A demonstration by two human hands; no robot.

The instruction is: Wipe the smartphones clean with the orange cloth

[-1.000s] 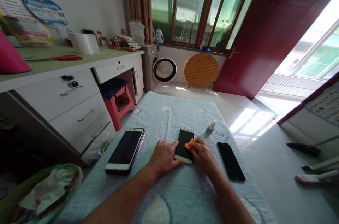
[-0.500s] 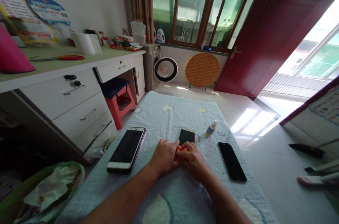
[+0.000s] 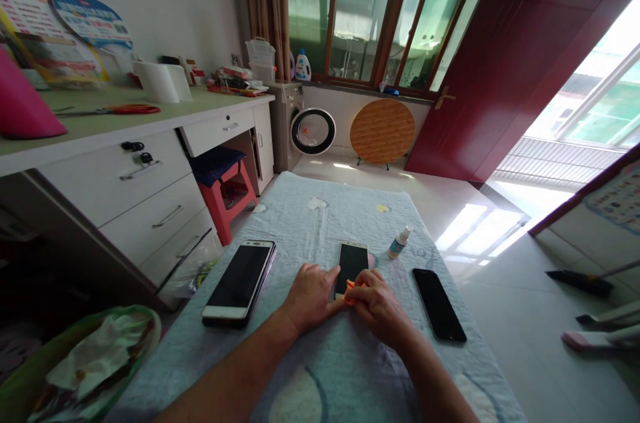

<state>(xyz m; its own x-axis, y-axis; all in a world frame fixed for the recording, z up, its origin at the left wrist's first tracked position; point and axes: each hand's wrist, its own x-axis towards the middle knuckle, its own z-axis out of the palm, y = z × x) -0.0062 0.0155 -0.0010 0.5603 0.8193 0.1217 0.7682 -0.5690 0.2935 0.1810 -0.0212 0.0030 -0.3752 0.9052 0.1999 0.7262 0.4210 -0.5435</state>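
White desk (image 3: 125,199), red door (image 3: 500,63) (standing open), sunlit floor (image 3: 467,223)

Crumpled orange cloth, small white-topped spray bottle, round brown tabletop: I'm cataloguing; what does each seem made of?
Crumpled orange cloth: soft, matte fabric, judging by its folds; exact fibre can't be told.
Small white-topped spray bottle: probably smooth plastic, given its moulded-looking top; glass body possible.
Round brown tabletop: wood or wood-look laminate, fairly matte, from its striped grain.

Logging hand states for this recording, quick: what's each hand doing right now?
Left hand: open, thumb and forefinger spread at the edges of the middle phone.
Right hand: closed, holding the orange cloth.
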